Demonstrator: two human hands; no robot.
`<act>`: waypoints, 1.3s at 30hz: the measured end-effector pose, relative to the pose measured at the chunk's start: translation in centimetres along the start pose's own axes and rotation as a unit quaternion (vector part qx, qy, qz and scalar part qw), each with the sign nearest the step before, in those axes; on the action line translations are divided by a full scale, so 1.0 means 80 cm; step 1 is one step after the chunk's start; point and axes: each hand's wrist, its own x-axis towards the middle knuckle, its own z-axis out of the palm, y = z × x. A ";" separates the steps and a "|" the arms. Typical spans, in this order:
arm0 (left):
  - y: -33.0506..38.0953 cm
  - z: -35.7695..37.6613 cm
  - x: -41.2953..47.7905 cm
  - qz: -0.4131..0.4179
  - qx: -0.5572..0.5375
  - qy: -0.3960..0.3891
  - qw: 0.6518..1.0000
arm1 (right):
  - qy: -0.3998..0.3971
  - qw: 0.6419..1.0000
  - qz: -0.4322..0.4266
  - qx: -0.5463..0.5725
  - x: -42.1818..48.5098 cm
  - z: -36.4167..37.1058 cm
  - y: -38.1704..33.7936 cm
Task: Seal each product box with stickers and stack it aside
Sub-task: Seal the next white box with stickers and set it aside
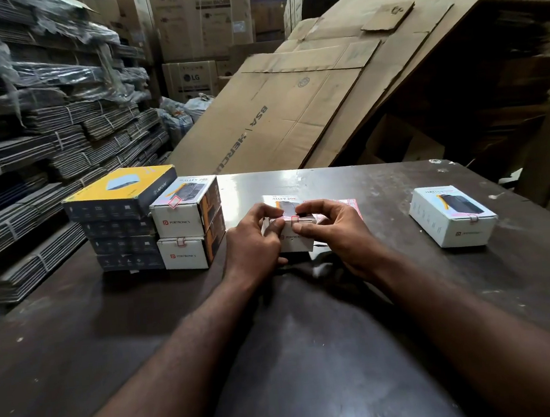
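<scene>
On a warehouse table [314, 340], the left hand [253, 241] grips the Portronics box [295, 240] while the right hand [334, 232] pinches its red sticker [294, 219], which could crease if the box shifts.

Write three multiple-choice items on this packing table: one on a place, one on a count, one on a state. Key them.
1. Where is the lone white box?
A. Inside an open carton
B. On the table, right of both hands
C. On the floor

2. How many boxes make up the white stack beside the yellow-topped stack?
A. Two
B. One
C. Five

3. What are the left hand and right hand doing?
A. Lying flat on the table
B. Lifting a cardboard sheet
C. Holding the middle white box, fingers at a sticker on its top front edge

Key: 1 B, it sits alone on the table's right side. 2 A, one white box rests on another. 3 C, both hands grip that box at the sticker.
</scene>
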 end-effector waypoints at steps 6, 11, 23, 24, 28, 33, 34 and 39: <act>-0.001 0.002 -0.001 0.002 -0.006 0.000 1.000 | 0.023 1.000 0.008 -0.006 0.000 0.005 0.000; -0.005 0.001 0.001 0.009 0.003 0.008 1.000 | 0.014 1.000 0.003 -0.005 -0.003 0.005 -0.004; 0.005 0.009 -0.011 0.108 0.056 0.059 0.991 | 0.064 0.981 0.056 0.175 0.000 0.008 -0.023; 0.005 0.010 -0.012 0.115 0.050 0.054 0.991 | 0.062 0.976 0.077 0.194 0.000 0.007 -0.028; 0.003 0.015 -0.015 0.147 0.059 0.039 0.987 | 0.080 0.963 0.133 0.221 0.002 0.001 -0.037; -0.001 0.018 -0.013 0.145 0.051 0.026 0.988 | 0.109 0.955 0.142 0.235 0.001 0.003 -0.037; -0.002 0.017 -0.012 0.141 0.049 0.027 0.988 | 0.114 0.956 0.140 0.233 0.002 0.004 -0.037; -0.004 0.014 -0.009 0.105 0.007 0.042 0.994 | 0.075 0.972 0.095 0.202 -0.002 0.009 -0.039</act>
